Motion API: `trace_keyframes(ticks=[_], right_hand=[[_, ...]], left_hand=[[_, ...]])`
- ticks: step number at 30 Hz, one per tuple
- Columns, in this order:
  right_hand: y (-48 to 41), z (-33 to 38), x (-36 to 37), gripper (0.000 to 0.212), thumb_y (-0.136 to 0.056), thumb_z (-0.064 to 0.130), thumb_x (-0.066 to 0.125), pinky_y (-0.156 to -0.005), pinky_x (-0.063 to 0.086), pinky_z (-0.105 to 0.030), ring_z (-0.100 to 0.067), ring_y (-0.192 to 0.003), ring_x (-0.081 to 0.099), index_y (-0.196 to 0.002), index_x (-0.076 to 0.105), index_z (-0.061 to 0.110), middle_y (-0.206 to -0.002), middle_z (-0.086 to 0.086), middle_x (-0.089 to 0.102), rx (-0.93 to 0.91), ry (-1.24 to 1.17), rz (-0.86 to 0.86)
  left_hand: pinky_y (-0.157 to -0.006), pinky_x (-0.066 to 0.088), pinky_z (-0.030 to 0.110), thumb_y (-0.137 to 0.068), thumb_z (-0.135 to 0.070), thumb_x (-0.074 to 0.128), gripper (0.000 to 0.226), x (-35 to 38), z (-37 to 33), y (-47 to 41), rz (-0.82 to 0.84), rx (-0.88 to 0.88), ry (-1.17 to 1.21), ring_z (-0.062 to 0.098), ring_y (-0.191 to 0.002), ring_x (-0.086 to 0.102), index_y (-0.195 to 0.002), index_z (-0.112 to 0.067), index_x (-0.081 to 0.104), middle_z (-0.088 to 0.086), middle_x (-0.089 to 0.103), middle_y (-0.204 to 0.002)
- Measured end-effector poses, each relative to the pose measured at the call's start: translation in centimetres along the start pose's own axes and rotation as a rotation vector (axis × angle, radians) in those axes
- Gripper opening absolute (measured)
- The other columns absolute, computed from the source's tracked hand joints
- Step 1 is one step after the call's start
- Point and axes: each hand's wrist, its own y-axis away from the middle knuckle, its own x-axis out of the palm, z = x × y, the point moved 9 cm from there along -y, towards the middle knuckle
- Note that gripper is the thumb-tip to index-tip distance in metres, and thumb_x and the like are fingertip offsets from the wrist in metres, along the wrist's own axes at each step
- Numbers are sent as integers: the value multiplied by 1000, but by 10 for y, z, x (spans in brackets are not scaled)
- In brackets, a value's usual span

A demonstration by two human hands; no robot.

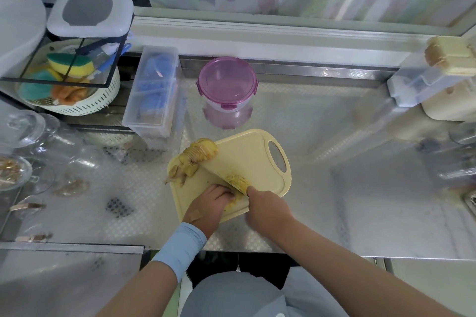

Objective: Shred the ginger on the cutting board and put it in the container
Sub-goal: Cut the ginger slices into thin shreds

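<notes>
So we were mid-shred here, at the near edge of the cutting board [247,152]. Our left hand [212,201] had its fingers curled down over the ginger [237,199], pinning it to the board. Just right of it the knife [219,170] lay angled across the board, with a clump of shreds [237,179] sitting on the blade. Our right hand [265,204] was wrapped tight round the handle, which it hid completely.

Our take on doing this bit well: keep the left fingertips tucked back and let the knuckles guide the blade, take thin cuts, and feed the ginger slowly toward the edge. Those fingers were really close to the knife, so no rushing. The slices [198,156] piled at the far left corner of the board were hanging over the edge and looked ready to slide off.

Containers, from the left: a white colander [77,108] with sponges [69,62] and cloths in it, then a clear box [154,121] holding something blue that we couldn't identify. The round container [226,80] sat beyond the board with its purple lid on and looked empty, so it needed opening first. Far right was a cream box [448,56], closed.
</notes>
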Motion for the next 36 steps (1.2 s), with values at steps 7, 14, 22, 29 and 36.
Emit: trace_keyframes(ticks=[7,14,22,29,36], right_hand=[[13,2,-3,19,-86,6,41,-46,33,-30,-21,-54,43,-93,33,21,-70,-5,48,-9,16,-21],[22,-16,9,25,-92,14,45,-43,29,-30,-20,-48,39,-86,23,26,-62,-2,45,7,82,-113],[11,-15,13,17,-92,13,44,-44,30,-31,-20,-51,41,-89,31,23,-65,-2,46,1,72,-67],[1,-9,10,20,-90,9,45,-44,31,-30,-20,-52,43,-90,30,23,-68,-2,48,-2,57,-33],[19,-23,7,15,-97,12,42,-45,27,-33,-17,-52,38,-92,30,21,-67,-1,43,-4,89,-23]], left_hand=[[-69,53,22,-62,-3,82,40,-8,-5,-3,-35,16,-27,13,-103,49,-97,-18,72,-1,68,-104],[-66,53,25,-67,-4,82,36,-6,-3,-2,-55,5,-22,16,-102,49,-98,-19,71,1,68,-103],[-64,52,21,-76,-7,72,24,-10,-1,-4,-79,-14,38,12,-102,50,-96,-20,73,-2,68,-103],[-68,52,22,-86,-22,45,29,-10,1,-2,-101,-26,34,10,-102,50,-96,-21,72,-5,67,-104],[-66,52,22,-87,-22,45,28,-12,2,-3,-119,-44,75,9,-100,50,-90,-21,74,-5,68,-100]])
